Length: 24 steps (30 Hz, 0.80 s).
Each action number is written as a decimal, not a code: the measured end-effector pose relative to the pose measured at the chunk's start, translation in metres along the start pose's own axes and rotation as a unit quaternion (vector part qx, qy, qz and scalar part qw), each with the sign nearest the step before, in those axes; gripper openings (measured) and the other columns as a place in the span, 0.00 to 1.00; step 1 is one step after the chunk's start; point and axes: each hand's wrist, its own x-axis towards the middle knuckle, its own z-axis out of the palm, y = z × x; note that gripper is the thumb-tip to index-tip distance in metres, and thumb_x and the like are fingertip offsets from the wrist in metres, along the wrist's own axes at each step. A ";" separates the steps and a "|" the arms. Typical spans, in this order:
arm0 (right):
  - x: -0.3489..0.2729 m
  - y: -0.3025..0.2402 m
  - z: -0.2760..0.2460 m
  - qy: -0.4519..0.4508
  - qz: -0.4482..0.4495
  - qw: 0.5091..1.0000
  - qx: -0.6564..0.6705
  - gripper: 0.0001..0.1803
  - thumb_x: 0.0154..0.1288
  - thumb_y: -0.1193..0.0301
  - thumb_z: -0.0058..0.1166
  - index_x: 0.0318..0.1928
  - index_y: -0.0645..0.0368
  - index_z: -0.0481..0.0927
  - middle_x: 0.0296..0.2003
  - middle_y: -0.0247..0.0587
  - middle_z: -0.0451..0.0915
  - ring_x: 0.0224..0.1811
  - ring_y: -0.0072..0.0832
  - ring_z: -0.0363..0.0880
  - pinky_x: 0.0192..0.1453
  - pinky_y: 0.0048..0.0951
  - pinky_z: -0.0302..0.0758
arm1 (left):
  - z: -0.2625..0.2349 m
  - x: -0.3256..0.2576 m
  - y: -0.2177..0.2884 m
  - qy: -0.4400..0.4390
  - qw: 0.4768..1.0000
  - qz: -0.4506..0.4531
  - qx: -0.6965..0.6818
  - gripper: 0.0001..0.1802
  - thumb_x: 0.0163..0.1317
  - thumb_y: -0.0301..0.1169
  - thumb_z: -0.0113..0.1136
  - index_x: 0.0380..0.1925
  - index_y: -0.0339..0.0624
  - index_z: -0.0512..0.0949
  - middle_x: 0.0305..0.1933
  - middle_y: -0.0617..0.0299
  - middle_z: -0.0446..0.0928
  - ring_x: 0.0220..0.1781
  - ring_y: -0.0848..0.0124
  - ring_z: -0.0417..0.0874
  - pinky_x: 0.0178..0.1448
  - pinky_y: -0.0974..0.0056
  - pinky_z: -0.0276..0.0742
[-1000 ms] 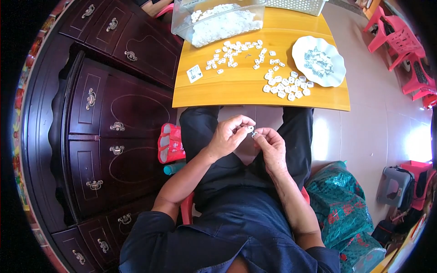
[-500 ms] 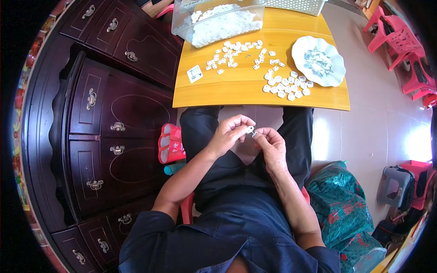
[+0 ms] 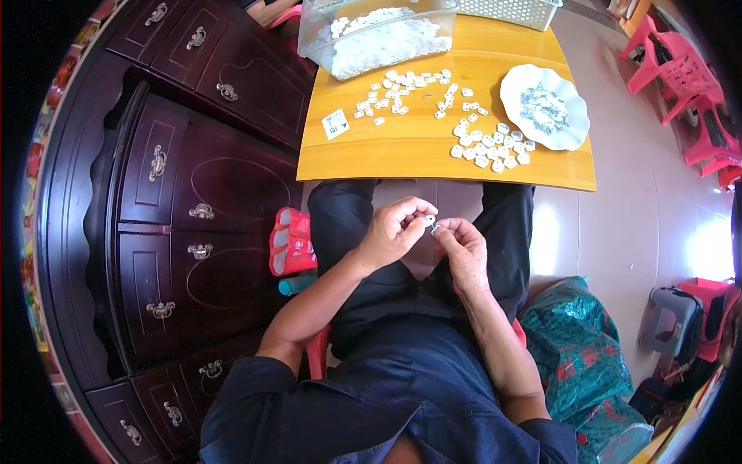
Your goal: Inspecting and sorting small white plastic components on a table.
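Over my lap my left hand (image 3: 398, 233) pinches a small white plastic piece (image 3: 430, 221) with holes in it. Close beside it, my right hand (image 3: 464, 251) grips a small metal hook (image 3: 435, 229) between thumb and finger, its end at the white piece. Both hands are just off the table's near edge. On the yellow wooden table (image 3: 363, 158) lie loose small white pieces (image 3: 394, 93) and a denser group of them (image 3: 491, 147) near the front right. A scalloped white plate (image 3: 573, 133) at the right holds many small metal parts (image 3: 543, 108).
A clear plastic bin (image 3: 317, 58) of white pieces stands at the table's back left, a white perforated basket (image 3: 518, 11) behind. Dark wooden drawers (image 3: 224, 162) line my left, by a red bag (image 3: 290, 243). A green sack (image 3: 576, 332) and pink chairs (image 3: 680, 66) are at the right.
My hands stay close together at nearly the same spot, with the left fingers shifted slightly around the white piece. The table appears a little further right as the view moves.
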 end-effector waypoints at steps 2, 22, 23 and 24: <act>0.000 0.000 -0.001 -0.002 0.002 1.000 -0.001 0.03 0.67 0.77 0.58 0.41 0.61 0.81 0.29 0.26 0.80 0.28 0.12 0.73 0.34 0.14 0.69 | 0.000 0.001 -0.002 -0.002 1.000 0.005 0.011 0.07 0.66 0.22 0.56 0.42 0.34 0.80 0.35 0.62 0.83 0.34 0.79 0.82 0.39 0.71 0.77; 0.000 0.002 -0.004 -0.008 0.009 1.000 0.017 0.06 0.70 0.73 0.59 0.44 0.60 0.82 0.32 0.29 0.82 0.30 0.15 0.76 0.37 0.17 0.73 | 0.004 0.001 -0.009 -0.033 0.999 -0.001 -0.041 0.08 0.65 0.20 0.56 0.41 0.34 0.83 0.33 0.60 0.83 0.31 0.78 0.81 0.37 0.72 0.77; 0.000 0.002 -0.003 -0.006 0.020 0.999 0.028 0.06 0.70 0.73 0.60 0.44 0.60 0.82 0.32 0.28 0.82 0.30 0.14 0.75 0.36 0.16 0.72 | 0.002 0.002 -0.007 -0.033 0.999 -0.001 -0.041 0.08 0.65 0.20 0.56 0.41 0.34 0.83 0.33 0.60 0.83 0.31 0.78 0.81 0.37 0.72 0.77; 0.000 0.002 -0.003 -0.004 0.030 0.999 0.039 0.06 0.69 0.73 0.60 0.43 0.60 0.82 0.32 0.27 0.82 0.29 0.12 0.74 0.34 0.14 0.71 | -0.001 0.003 -0.006 -0.055 0.998 0.017 0.000 0.09 0.65 0.21 0.58 0.45 0.35 0.81 0.35 0.61 0.82 0.32 0.79 0.81 0.39 0.72 0.77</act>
